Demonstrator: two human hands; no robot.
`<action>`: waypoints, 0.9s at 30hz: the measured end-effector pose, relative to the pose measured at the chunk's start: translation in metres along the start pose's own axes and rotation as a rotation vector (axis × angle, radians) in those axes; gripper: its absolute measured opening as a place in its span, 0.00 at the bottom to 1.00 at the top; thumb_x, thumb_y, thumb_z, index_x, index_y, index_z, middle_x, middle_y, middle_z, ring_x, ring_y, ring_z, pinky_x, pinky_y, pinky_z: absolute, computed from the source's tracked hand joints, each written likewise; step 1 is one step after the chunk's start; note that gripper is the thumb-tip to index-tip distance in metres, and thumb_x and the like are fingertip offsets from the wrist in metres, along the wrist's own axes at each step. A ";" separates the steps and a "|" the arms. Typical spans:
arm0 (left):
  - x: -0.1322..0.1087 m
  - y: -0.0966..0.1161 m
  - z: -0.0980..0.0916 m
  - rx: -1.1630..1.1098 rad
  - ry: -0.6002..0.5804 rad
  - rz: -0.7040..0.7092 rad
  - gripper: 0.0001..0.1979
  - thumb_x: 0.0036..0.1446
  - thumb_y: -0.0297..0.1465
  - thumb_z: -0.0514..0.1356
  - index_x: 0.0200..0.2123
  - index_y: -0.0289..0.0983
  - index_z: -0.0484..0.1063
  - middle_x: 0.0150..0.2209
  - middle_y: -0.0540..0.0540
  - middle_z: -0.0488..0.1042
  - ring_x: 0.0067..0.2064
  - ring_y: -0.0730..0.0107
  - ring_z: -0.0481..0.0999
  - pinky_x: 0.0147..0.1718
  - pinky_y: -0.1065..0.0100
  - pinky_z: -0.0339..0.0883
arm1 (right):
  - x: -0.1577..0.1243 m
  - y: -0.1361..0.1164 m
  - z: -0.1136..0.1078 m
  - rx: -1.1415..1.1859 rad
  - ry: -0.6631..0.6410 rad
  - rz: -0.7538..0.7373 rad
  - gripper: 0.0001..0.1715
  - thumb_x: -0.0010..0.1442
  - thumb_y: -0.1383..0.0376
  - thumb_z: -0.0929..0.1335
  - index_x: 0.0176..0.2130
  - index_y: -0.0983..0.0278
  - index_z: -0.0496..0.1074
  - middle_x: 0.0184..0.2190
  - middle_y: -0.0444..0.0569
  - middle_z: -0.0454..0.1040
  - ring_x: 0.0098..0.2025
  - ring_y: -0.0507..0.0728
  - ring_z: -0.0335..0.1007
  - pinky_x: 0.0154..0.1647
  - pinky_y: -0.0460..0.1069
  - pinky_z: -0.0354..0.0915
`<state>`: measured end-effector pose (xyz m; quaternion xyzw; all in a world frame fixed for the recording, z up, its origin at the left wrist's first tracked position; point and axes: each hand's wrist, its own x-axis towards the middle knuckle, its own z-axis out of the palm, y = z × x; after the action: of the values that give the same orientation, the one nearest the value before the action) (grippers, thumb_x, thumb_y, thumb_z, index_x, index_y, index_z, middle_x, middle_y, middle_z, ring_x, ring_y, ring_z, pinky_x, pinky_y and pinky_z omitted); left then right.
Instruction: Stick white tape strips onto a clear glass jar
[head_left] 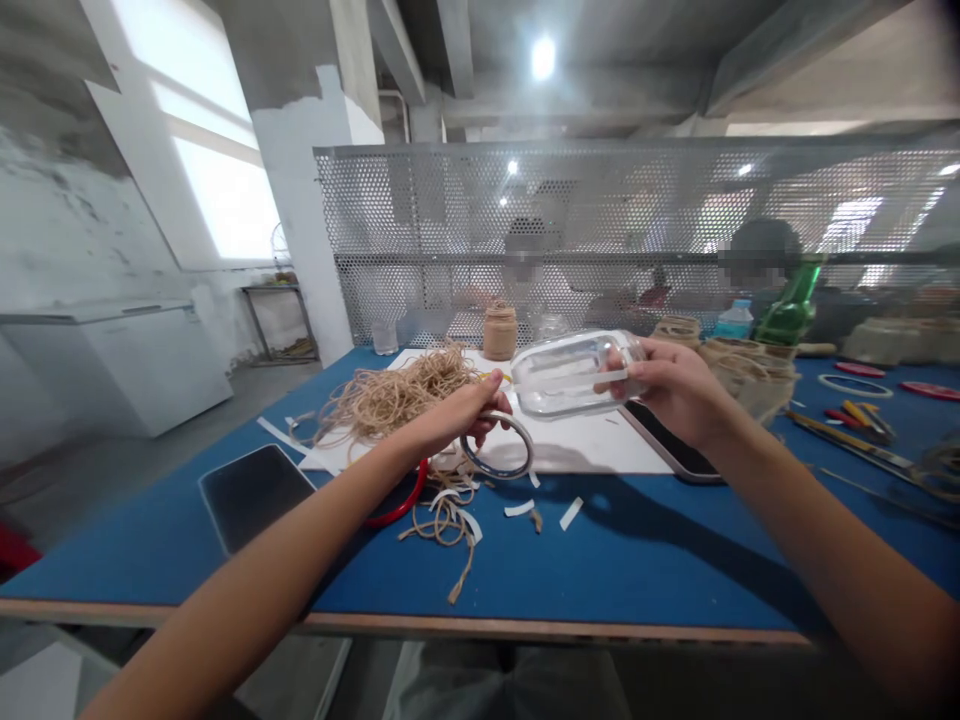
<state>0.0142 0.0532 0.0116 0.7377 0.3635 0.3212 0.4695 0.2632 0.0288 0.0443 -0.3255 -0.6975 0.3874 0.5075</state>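
Perforated metal screening [480,215] runs along the far side of a blue worktable [525,628], with two blurred people [525,262] beyond it. Near the table's middle, the left hand [457,420] is closed, its fingers curled around a roll of white tape [497,445] and resting against a tangled heap of jute twine [394,395]. The right hand [675,385] grips a clear bottle [574,372] from below, holding it on its side in the air above a white sheet of card [600,445]. A pale strip of tape [559,382] seems to lie along the bottle, though glare makes it hard to be sure. Peeled white strips [570,513] and loose twine [446,525] lie toward the near edge, beside a red ring [397,505]. A phone [251,495] lies near the left edge, and a second phone [671,445] sits just under the right wrist. Toward the far edge stand a twine-wrapped jar [499,332], twine-wrapped vessels [746,375] and a green bottle [787,305], with craft tools [847,435] near the right edge. No brand or readable writing shows on the bottle, the tape or anything else.
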 end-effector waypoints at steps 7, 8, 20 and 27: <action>0.006 0.001 -0.006 0.339 0.196 -0.054 0.27 0.57 0.47 0.43 0.24 0.32 0.68 0.17 0.50 0.61 0.19 0.77 0.61 0.18 0.73 0.57 | 0.010 0.017 -0.011 -0.910 -0.004 -0.041 0.07 0.48 0.67 0.62 0.22 0.63 0.66 0.21 0.45 0.67 0.26 0.54 0.63 0.26 0.47 0.54; 0.006 0.000 -0.006 0.370 0.207 -0.054 0.27 0.57 0.47 0.44 0.24 0.32 0.69 0.18 0.49 0.62 0.19 0.77 0.61 0.18 0.73 0.58 | 0.012 0.021 -0.012 -0.983 -0.013 -0.039 0.07 0.48 0.67 0.61 0.21 0.63 0.64 0.20 0.44 0.65 0.25 0.53 0.61 0.25 0.47 0.53; 0.005 -0.002 -0.004 0.415 0.195 -0.021 0.23 0.57 0.45 0.44 0.24 0.34 0.67 0.19 0.49 0.63 0.21 0.75 0.62 0.19 0.72 0.58 | 0.020 0.039 -0.020 -1.162 -0.182 -0.293 0.06 0.55 0.64 0.61 0.33 0.64 0.64 0.28 0.49 0.69 0.29 0.55 0.64 0.29 0.48 0.59; 0.000 0.012 0.005 0.370 0.083 0.065 0.09 0.53 0.27 0.47 0.28 0.34 0.66 0.20 0.51 0.63 0.23 0.77 0.63 0.24 0.73 0.59 | 0.030 0.059 -0.015 -1.134 -0.146 -0.449 0.18 0.61 0.66 0.56 0.48 0.65 0.64 0.44 0.56 0.72 0.46 0.60 0.66 0.45 0.55 0.61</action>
<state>0.0209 0.0471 0.0208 0.8091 0.4114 0.2939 0.2997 0.2731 0.0864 0.0095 -0.3626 -0.8794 -0.1392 0.2752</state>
